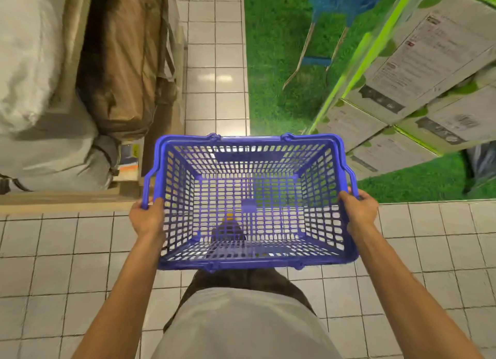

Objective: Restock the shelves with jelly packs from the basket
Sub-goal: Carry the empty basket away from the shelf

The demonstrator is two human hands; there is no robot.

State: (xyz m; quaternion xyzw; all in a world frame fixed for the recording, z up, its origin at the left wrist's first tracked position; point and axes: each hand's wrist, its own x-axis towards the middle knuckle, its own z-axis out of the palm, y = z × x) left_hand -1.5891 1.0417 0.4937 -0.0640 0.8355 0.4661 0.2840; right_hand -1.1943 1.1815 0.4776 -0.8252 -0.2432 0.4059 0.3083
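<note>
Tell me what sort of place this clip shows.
Probably a shop or its stock area: a blue shopping basket, printed cartons stacked on green turf, and sacks beside a tiled aisle.

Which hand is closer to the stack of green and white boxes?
Right. The right hand grips the basket rim on the side nearest the boxes; the left hand grips the opposite rim, across the basket.

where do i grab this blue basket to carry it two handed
Grip the two short end rims of the blue plastic mesh basket, one hand from each side, as the left hand and right hand do now. Handles hang folded down; the thick rims give a lip.
</note>
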